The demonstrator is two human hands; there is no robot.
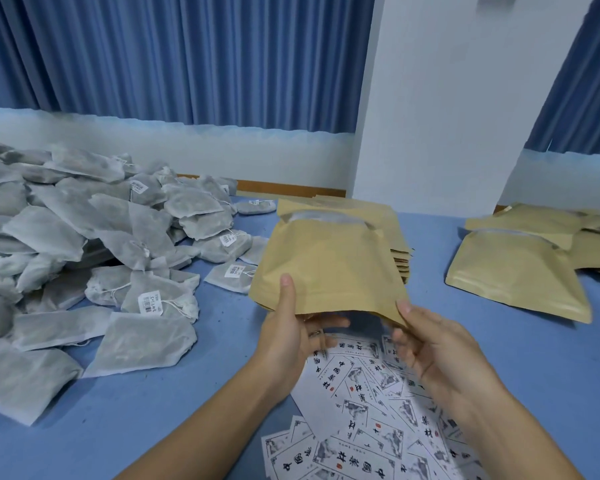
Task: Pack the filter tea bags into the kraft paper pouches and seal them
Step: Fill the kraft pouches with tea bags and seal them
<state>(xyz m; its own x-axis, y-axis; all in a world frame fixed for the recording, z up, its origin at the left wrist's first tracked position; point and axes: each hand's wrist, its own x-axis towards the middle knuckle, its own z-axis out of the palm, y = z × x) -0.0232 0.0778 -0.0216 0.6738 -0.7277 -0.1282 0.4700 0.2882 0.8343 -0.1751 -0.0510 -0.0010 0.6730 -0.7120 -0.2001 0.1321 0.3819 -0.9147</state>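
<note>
Hands meet at the bottom edge of one kraft paper pouch [329, 268], lifted off the tabletop [153, 427]. The left hand [288, 337] grips its lower left corner, thumb flat on the front and fingers curled underneath. The right hand [433, 351] pinches the lower right corner more lightly, thumb on top. The mouth points away from the hands and gapes, with a filter tea bag [323, 218] showing white inside. Holding it by the base probably lets the contents settle before the top is pressed closed, so I judge sealing has not yet been done.

Left of the left hand lies the heap of loose tea bags [84, 244], its nearest bags just beside the pouch's edge. Beyond the hands, partly hidden by the pouch, is a stack of flat pouches [400, 261]. Filled pouches [513, 271] lie to the right of the right hand, well apart. Printed labels [361, 410] are scattered directly beneath both wrists. Bare blue surface shows between the right hand and the filled pouches, which looks like the easiest place to set this one down.
</note>
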